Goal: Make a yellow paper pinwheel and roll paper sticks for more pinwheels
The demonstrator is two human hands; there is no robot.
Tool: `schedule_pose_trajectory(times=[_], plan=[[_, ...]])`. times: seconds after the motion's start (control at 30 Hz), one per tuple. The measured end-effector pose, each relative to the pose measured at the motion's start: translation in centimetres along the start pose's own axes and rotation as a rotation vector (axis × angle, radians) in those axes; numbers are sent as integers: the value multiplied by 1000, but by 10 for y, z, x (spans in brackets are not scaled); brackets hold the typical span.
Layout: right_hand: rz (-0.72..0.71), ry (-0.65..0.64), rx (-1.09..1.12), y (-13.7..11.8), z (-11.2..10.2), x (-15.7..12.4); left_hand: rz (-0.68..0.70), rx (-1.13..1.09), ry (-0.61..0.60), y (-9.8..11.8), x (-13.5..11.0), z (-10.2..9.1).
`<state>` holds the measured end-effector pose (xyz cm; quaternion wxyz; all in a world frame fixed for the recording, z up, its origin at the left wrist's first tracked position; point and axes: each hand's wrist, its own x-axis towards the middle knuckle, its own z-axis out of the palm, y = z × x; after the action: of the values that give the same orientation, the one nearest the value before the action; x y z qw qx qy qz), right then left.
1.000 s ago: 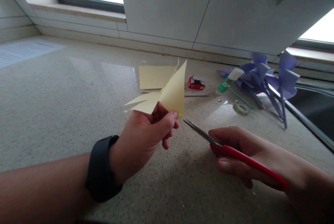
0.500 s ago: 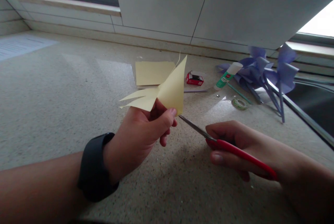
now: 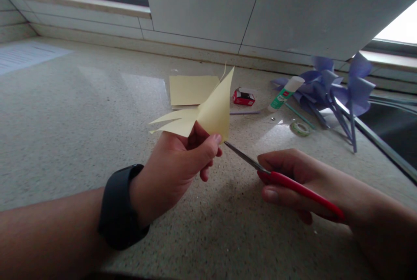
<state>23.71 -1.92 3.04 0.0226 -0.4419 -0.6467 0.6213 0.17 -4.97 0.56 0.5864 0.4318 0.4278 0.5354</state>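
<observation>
My left hand (image 3: 177, 171), with a black watch on its wrist, pinches a pale yellow cut paper piece (image 3: 208, 115) and holds it up above the speckled counter (image 3: 81, 119). The paper has pointed flaps spreading left and upward. My right hand (image 3: 299, 180) is closed on red-handled scissors (image 3: 283, 178). Their blades point left, and the tip sits just at the paper's lower right corner beside my left thumb.
A flat yellow paper sheet (image 3: 190, 91) lies behind the held piece. To the right are a small red box (image 3: 243, 96), a glue stick (image 3: 285, 94), a tape roll (image 3: 300, 128) and purple paper pinwheels (image 3: 339, 93). A dark sink (image 3: 391, 128) lies at far right.
The scissors have moved left, from a gap away to the paper's lower corner. My left hand and paper have barely shifted.
</observation>
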Motion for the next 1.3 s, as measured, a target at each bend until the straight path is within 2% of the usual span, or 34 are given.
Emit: schedule_pose_trajectory(times=[0.7,1.3], plan=[[1,16,-6,0,1,-1,46,28,-14,2,-1,-1],[-18,19,9,0,-1,-4,37,-95,-30,4,0,0]])
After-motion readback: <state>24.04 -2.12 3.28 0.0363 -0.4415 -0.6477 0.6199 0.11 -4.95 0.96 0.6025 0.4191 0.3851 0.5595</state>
